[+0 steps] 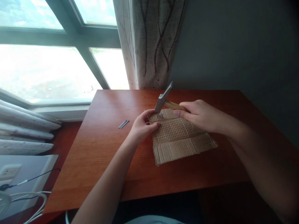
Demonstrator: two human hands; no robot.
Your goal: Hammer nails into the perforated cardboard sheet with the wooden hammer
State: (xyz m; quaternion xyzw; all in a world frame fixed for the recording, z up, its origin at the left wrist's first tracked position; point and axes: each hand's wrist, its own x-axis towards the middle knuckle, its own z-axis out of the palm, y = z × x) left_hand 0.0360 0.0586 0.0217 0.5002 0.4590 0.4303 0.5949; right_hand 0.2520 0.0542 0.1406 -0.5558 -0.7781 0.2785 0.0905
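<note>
A flat piece of brown cardboard (179,141) full of small holes lies on the reddish wooden table (105,149). My right hand (201,115) is closed round the wooden handle of a hammer (163,99), whose metal head hangs just above several nails standing at the cardboard's far left corner. My left hand (142,127) rests on the cardboard's left edge, fingers pinched by those nails; whether it grips one I cannot make out.
Loose nails (123,123) lie on the table left of my left hand. A window and a patterned curtain (151,43) stand behind the table. At lower left are a white socket strip (9,171) and cables (30,199).
</note>
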